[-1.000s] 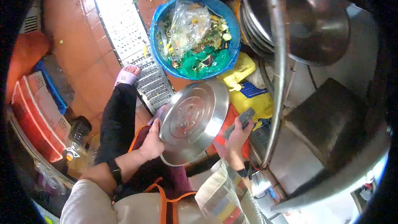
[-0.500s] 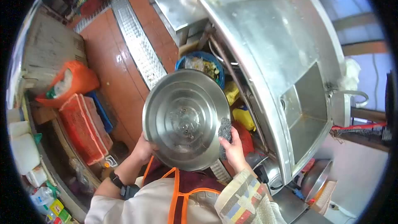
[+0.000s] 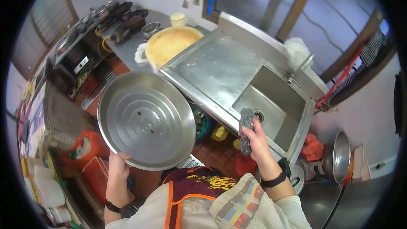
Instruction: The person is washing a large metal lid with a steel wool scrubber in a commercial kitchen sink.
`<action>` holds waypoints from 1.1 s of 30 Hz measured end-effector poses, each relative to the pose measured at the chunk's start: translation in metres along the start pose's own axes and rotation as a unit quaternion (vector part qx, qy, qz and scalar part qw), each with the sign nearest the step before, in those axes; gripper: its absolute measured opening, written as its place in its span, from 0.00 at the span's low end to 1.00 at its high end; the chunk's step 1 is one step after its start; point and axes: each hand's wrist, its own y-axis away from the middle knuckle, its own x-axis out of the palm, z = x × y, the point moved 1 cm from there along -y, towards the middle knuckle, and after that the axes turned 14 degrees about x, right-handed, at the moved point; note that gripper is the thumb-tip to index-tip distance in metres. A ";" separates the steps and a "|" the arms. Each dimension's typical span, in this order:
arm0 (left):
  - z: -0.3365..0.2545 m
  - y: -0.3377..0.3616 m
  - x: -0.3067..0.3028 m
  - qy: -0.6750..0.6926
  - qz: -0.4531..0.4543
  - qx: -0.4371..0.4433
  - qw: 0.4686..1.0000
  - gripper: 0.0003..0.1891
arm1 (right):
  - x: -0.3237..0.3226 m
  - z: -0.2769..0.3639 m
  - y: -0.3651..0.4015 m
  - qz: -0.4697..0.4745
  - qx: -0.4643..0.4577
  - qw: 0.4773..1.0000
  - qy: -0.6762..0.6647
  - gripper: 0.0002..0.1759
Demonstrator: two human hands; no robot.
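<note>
My left hand (image 3: pixel 119 164) grips the near rim of a large round metal pot lid (image 3: pixel 146 121), thumb over the edge. The lid's hollow side faces me, showing stepped rings and small fittings near the middle. In my right hand (image 3: pixel 257 143) is a grey steel wool scrubber (image 3: pixel 246 131), clear of the lid and over the front edge of the sink. The stainless steel sink (image 3: pixel 277 106) lies beyond that hand, with its drainboard (image 3: pixel 220 70) to the left.
Left of the drainboard, a counter holds a round yellowish board (image 3: pixel 171 44) and a metal bowl (image 3: pixel 151 29). A scrap bin (image 3: pixel 202 123) stands partly behind the lid. Red crates (image 3: pixel 95 178) are at lower left. A large metal bowl (image 3: pixel 338 157) leans at right.
The lid has moved left, now held by my left hand alone. My right hand has drawn away from its rim with the scrubber, toward the sink. The view has turned toward the sink.
</note>
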 end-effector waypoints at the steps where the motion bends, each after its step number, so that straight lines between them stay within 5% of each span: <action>1: -0.002 0.000 0.005 -0.006 0.006 -0.012 1.000 0.22 | -0.003 0.003 -0.004 -0.022 -0.028 0.999 -0.008 0.37; 6: -0.028 0.008 0.016 0.133 0.023 -0.146 0.980 0.26 | 0.012 0.031 -0.005 0.011 -0.098 0.995 -0.025 0.31; 10: -0.028 0.013 -0.014 0.090 -0.021 -0.074 0.993 0.28 | -0.003 0.039 -0.006 0.053 -0.039 0.995 -0.075 0.32; 14: -0.062 0.012 0.016 0.104 0.014 -0.007 0.994 0.29 | -0.029 0.040 -0.022 -0.002 -0.015 0.991 -0.133 0.28; 18: -0.058 -0.032 0.057 0.073 0.068 0.049 0.994 0.31 | -0.025 0.065 -0.042 -0.050 -0.079 0.985 -0.146 0.26; 20: -0.053 -0.053 0.102 0.088 0.092 0.053 0.990 0.30 | -0.014 0.071 -0.061 -0.044 -0.148 0.982 -0.111 0.35; 22: -0.048 -0.074 0.144 0.082 0.151 0.027 0.985 0.30 | 0.001 0.086 -0.068 -0.048 -0.226 0.966 0.120 0.43; 24: -0.039 -0.097 0.185 0.120 0.177 -0.051 0.976 0.31 | 0.022 0.109 -0.068 0.036 -0.215 0.961 0.172 0.46; 25: -0.027 -0.113 0.199 0.126 0.204 -0.088 0.967 0.31 | 0.020 0.108 -0.084 -0.006 -0.287 0.933 0.216 0.45; 28: -0.007 -0.146 0.240 0.135 0.288 -0.179 0.931 0.29 | -0.011 0.118 -0.110 -0.125 -0.216 0.929 0.273 0.38; 33: -0.007 -0.161 0.291 0.121 0.355 -0.260 0.890 0.27 | -0.137 0.112 -0.154 -0.293 -0.091 0.947 -0.093 0.29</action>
